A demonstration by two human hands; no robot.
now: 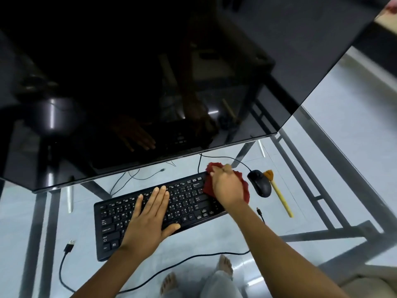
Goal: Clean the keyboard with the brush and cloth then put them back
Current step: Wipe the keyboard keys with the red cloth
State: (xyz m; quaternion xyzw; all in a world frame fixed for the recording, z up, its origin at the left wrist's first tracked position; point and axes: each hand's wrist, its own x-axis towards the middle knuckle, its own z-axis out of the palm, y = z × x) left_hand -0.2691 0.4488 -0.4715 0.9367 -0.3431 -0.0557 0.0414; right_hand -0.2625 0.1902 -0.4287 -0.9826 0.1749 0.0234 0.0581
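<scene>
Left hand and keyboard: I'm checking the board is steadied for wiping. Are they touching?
Touching. The head view shows the left hand lying flat with straight fingers across the keyboard keys, thumb at its near edge.

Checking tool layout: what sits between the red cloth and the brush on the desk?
The black mouse lies between the red cloth and the brush, shown in the head view.
</scene>
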